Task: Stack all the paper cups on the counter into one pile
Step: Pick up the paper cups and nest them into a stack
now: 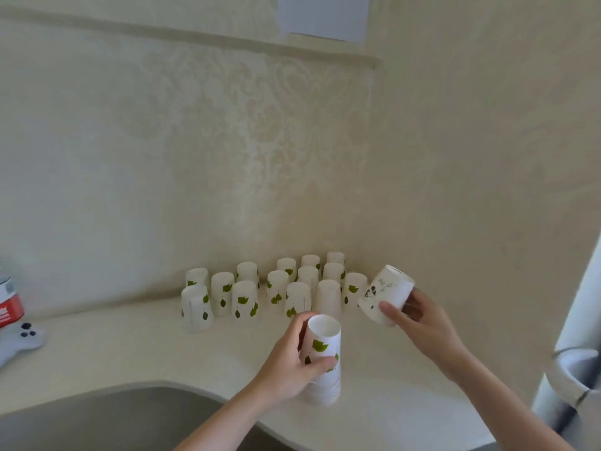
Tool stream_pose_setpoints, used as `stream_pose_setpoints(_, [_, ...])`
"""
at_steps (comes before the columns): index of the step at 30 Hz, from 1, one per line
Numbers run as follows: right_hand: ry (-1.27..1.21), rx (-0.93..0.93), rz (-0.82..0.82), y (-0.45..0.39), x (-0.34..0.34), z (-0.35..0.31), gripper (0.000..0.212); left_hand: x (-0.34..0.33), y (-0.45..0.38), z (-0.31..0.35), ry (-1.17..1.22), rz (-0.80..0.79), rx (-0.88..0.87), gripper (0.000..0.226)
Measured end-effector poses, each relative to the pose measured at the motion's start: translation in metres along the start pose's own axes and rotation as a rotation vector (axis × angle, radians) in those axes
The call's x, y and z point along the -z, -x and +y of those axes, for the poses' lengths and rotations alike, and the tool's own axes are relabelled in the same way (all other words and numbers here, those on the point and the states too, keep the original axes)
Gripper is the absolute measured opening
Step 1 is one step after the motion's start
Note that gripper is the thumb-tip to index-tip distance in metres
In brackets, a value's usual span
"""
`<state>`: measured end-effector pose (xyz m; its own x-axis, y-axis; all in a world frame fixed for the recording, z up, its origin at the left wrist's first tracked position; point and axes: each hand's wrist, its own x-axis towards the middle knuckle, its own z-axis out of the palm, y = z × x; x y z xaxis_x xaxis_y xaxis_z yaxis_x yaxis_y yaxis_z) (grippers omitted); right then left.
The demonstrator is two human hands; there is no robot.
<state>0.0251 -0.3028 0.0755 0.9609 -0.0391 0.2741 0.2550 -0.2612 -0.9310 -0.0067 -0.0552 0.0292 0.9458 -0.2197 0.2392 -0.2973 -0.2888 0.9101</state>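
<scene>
Pale counter [130, 349] set into a corner of cream patterned wall; grey sink [97, 418] cut into its near left edge; a white game controller [22, 336] and a red-labelled container [8, 304], cut off at the frame, lie far left of the sink. Stack of cups [322, 362] stands upside down, axis vertical, on the counter right of the sink, left hand [289, 362] clamped round it. Right hand [409, 314] grips a single cup [385, 294], tilted, base up and away, above and right of the stack. Loose cups [276, 288] stand inverted behind the stack; rear ones partly hidden; prints blurred.
</scene>
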Motion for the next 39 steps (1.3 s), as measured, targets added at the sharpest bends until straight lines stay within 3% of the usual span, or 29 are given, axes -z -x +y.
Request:
stream_pose_setpoints(5, [-0.058, 0.111, -0.216, 0.008, -0.031, -0.022, 0.048, 0.016, 0.011, -0.013, 0.071, -0.057, 0.056, 0.09])
stream_pose_setpoints(11, [0.071, 0.122, -0.364, 0.018, -0.061, -0.012, 0.067, 0.087, 0.028, -0.019, 0.107, 0.283, 0.081, 0.09])
stream_pose_setpoints(16, [0.135, 0.076, -0.443, 0.027, -0.073, 0.012, 0.062, 0.134, 0.022, -0.047, 0.074, 0.652, 0.057, 0.056])
stream_pose_setpoints(22, [0.202, 0.053, -0.601, 0.011, -0.045, 0.022, 0.082, 0.173, -0.008, -0.09, -0.185, 0.805, 0.227, 0.09])
stream_pose_setpoints(23, [0.191, 0.047, -0.57, 0.0, -0.033, 0.022, 0.078, 0.177, -0.014, -0.095, -0.194, 0.804, 0.243, 0.09])
stream_pose_setpoints(25, [0.184, 0.082, -0.35, -0.028, -0.012, 0.025, 0.069, 0.182, -0.025, -0.101, -0.188, 0.796, 0.244, 0.085])
stream_pose_setpoints(27, [0.349, 0.125, -0.064, -0.058, 0.001, 0.027, 0.066, 0.184, -0.035, -0.108, -0.181, 0.782, 0.237, 0.078])
stream_pose_setpoints(29, [0.556, 0.099, 0.039, -0.08, 0.005, 0.024, 0.051, 0.181, -0.042, -0.112, -0.16, 0.773, 0.231, 0.072])
stream_pose_setpoints(36, [0.99, 0.045, -0.176, -0.136, -0.003, 0.05, 0.06, 0.175, -0.042, -0.099, -0.149, 0.827, 0.19, 0.067])
stream_pose_setpoints(39, [1.117, 0.0, -0.232, -0.147, -0.009, 0.06, 0.06, 0.171, -0.036, -0.064, -0.175, 0.901, 0.001, 0.058])
